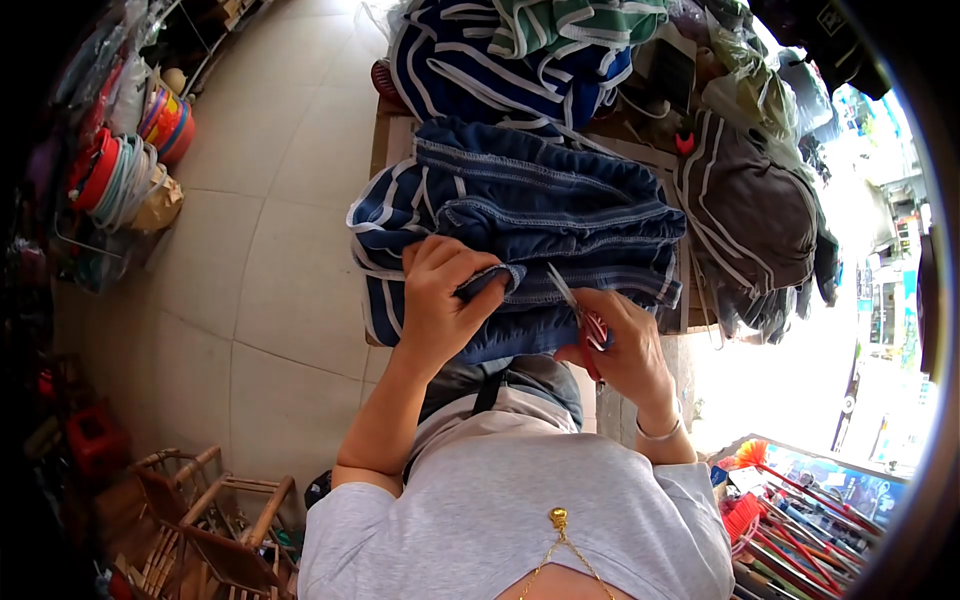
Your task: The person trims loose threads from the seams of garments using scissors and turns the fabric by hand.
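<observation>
Navy cloth with white stripes makes up the garment (560, 215) lying under and just beyond both hands. The left hand (440, 285) pinches a gathered bit of it between thumb and fingers. Beside it, the right hand (630, 345) grips red-handled scissors (590, 335), their tip over the garment; whether it touches, I cannot tell. Farther out from the hands sits a pile of striped clothes (480, 60); to the right hand's outer side, a dark grey garment (740, 200).

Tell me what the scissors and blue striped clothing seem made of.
The scissors look like shiny metal, probably steel, from the silvery blades; their glossy red handles suggest plastic. The clothing seems matte woven or knitted fabric, given its soft folds and stitched seams; fibre unclear.
</observation>
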`<action>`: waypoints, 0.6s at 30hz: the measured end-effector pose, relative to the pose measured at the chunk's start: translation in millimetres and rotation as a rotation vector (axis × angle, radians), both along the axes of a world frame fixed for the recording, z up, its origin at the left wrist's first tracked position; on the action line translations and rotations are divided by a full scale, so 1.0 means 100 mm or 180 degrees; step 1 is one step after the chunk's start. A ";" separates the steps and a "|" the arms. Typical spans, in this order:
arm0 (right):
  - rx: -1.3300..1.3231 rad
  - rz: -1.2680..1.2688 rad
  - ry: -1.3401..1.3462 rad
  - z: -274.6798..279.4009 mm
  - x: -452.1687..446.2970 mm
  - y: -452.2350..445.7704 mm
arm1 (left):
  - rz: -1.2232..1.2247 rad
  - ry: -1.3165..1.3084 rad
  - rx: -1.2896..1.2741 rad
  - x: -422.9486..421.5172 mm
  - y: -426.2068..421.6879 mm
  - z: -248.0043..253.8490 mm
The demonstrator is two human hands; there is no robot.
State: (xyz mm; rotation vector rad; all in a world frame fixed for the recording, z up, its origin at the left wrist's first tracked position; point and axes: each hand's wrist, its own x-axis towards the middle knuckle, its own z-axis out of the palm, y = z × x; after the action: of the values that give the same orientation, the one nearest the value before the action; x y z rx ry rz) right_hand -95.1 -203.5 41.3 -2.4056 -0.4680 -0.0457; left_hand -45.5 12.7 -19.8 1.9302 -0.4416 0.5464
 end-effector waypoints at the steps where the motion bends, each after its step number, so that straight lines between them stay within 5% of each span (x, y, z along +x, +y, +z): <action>1: -0.0186 0.0062 -0.0196 0.01 0.02 0.01 | 0.0023 0.0011 0.0013 0.00 -0.01 0.01; 18: -0.1209 0.0421 -0.0724 0.14 0.25 0.04 | 0.0045 0.0121 0.0143 0.02 -0.01 -0.03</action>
State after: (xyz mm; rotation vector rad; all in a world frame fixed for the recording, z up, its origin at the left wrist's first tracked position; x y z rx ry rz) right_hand -70.5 -199.3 55.3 -2.7469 -0.8014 -0.1888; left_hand -43.3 12.1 -22.7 1.9847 -0.4195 0.5121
